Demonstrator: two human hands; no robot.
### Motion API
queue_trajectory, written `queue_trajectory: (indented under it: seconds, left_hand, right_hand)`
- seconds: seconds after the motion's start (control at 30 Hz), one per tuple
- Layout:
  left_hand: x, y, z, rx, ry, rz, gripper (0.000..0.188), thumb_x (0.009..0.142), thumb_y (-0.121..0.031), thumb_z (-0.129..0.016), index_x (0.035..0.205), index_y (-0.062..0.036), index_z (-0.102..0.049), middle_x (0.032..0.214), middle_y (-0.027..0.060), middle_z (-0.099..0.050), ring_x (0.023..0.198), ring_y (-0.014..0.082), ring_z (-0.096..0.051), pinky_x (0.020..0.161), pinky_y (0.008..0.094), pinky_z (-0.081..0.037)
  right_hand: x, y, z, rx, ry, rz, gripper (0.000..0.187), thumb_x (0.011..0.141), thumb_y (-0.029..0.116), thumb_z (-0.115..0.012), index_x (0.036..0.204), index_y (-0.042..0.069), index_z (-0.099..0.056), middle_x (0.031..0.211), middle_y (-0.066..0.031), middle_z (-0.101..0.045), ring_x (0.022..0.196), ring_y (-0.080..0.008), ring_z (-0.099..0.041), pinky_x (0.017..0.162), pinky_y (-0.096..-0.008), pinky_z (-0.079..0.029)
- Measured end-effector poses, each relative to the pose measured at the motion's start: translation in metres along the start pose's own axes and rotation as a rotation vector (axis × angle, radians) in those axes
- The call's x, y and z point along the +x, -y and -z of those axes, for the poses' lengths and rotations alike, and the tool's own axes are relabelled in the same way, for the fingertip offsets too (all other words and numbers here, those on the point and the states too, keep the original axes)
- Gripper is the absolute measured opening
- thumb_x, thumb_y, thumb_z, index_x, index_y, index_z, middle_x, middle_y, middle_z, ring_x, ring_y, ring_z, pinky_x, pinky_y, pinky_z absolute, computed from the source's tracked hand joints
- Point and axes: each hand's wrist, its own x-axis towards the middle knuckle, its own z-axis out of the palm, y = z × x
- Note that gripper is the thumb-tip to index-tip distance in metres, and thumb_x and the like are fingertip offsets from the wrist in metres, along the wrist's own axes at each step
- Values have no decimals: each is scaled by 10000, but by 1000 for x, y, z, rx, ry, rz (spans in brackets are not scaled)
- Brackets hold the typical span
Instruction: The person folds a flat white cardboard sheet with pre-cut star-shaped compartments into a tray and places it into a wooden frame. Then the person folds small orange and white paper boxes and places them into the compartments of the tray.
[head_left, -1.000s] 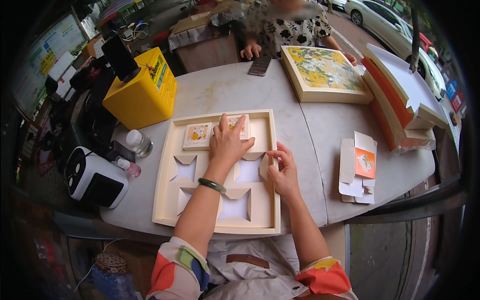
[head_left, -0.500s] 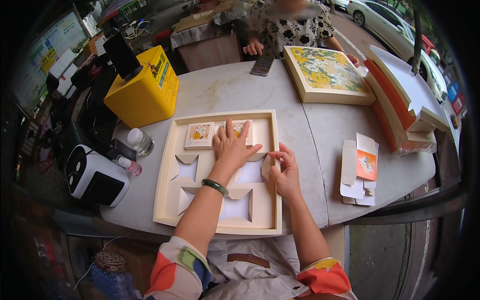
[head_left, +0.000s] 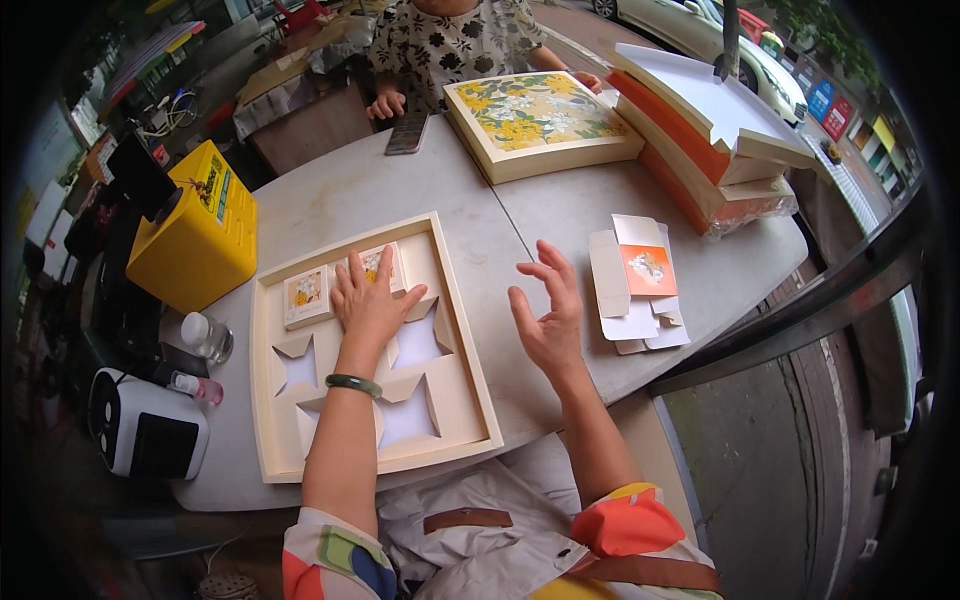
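Observation:
A shallow cream tray (head_left: 460, 375) with square cut-outs lies in front of me. Two small flower-printed boxes sit in its far row: the left box (head_left: 306, 297) shows whole, while the right box (head_left: 385, 262) is partly under my fingers. My left hand (head_left: 370, 305), with a green bangle on its wrist, rests with fingers spread on that right box and the insert beside it. Over the tabletop, right of the tray, my right hand (head_left: 550, 315) is raised, fingers apart and holding nothing. Nearest to it lies an unfolded white and orange carton (head_left: 640, 280).
A large flower-printed box (head_left: 550, 120) and stacked orange-sided boxes (head_left: 700, 140) stand at the far right. Along the left are a yellow box (head_left: 200, 230), bottle (head_left: 207, 337) and white device (head_left: 150, 425). Across the table, a person's hand is near a phone (head_left: 407, 133).
My right hand has left the tray's right edge and moved right toward the unfolded carton, its fingers opening. My left hand stays on the right small box. The view has turned right.

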Motion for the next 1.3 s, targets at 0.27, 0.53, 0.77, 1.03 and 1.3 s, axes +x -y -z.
queue_trajectory:
  seconds: [0.27,0.53,0.77,1.03,1.3]
  left_hand:
    - [-3,-3,10,-11,51,-14,832,825,-632,-613,1513,-266,-322,1562,251,-195,1442,450,-157,1126,557,-184]
    - [-61,84,96,-719,-84,-148,627,837,-268,-739,1353,-16,-490,1308,197,-550,1221,323,-531,1013,383,-440]
    - [-208,111,94,-528,76,-441,505,744,-256,-809,1171,-43,-642,1173,143,-628,1122,315,-579,976,392,-455]
    - [-229,97,57,-397,-277,-397,282,660,-222,-832,919,-172,-734,890,-34,-606,856,187,-574,729,339,-447]
    - [-212,77,44,-413,-313,-390,264,685,-221,-817,925,-166,-722,838,-13,-573,818,198,-556,720,349,-444]
  right_hand:
    - [25,-82,144,-1032,153,-380,987,705,523,-800,1443,42,-354,1427,-258,-410,1291,-415,-427,1051,-483,-377]
    - [11,-109,169,-956,139,-355,942,681,428,-840,1414,41,-391,1256,-211,-552,1154,-402,-526,972,-477,-440]
    - [22,-110,176,-954,-17,-276,850,685,315,-843,1381,55,-430,1202,-189,-563,1132,-377,-525,979,-457,-422]
    - [17,-141,194,-621,-201,-312,678,774,251,-811,1326,13,-496,1148,-173,-620,1029,-287,-609,915,-378,-474]
    - [29,-179,231,94,-166,-545,219,945,137,-644,1081,-35,-627,995,-55,-664,900,-122,-616,805,-248,-491]
